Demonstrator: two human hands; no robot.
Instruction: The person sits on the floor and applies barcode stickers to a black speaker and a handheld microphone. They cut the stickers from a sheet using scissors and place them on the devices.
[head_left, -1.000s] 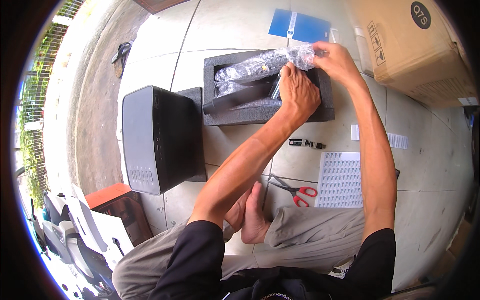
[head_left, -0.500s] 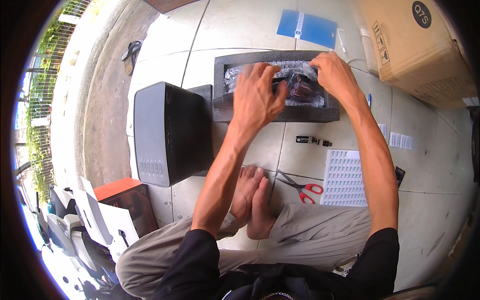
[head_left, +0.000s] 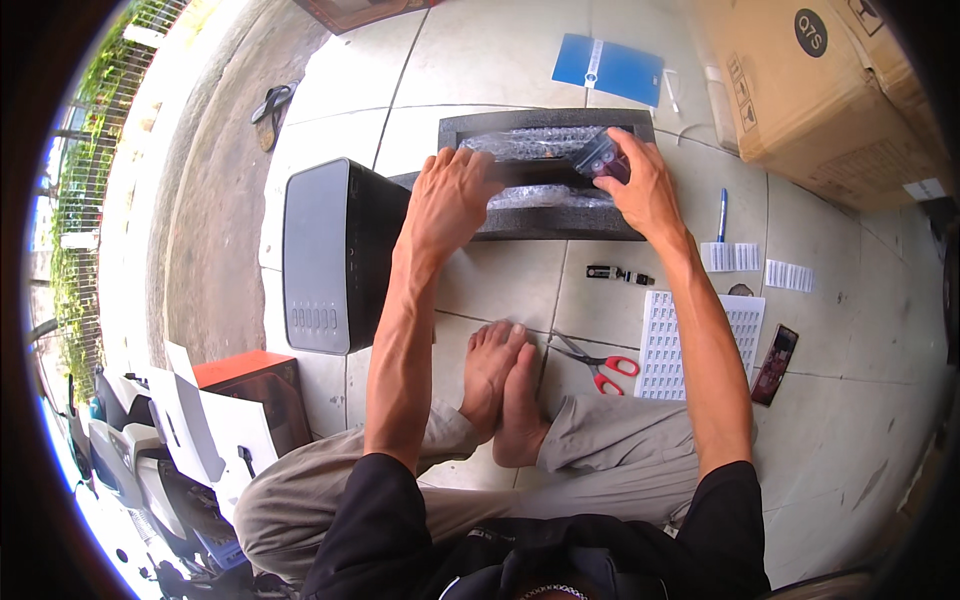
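Note:
A black foam tray (head_left: 560,225) lies on the tiles before me, with bubble wrap (head_left: 535,143) inside. My left hand (head_left: 440,200) is closed at the tray's left end. A dark flat strip (head_left: 540,173) runs from its fingers across the middle of the tray; their exact grip is hidden. My right hand (head_left: 645,185) pinches a small clear plastic bag (head_left: 600,160) with dark reddish contents over the tray's right part. Left of the tray stands a black box-shaped speaker (head_left: 318,250) with buttons along its front.
Scissors (head_left: 600,365) with red handles, a small black USB stick (head_left: 620,274), a label sheet (head_left: 660,345), a phone (head_left: 775,365) and a blue pen (head_left: 722,215) lie nearby. Beyond are a blue booklet (head_left: 610,70), a large carton (head_left: 800,100) and, at lower left, an orange-black box (head_left: 255,385).
My right hand now holds the plastic bag, lifted from among the bubble wrap. My left hand has moved left, and the dark strip now stretches across the tray.

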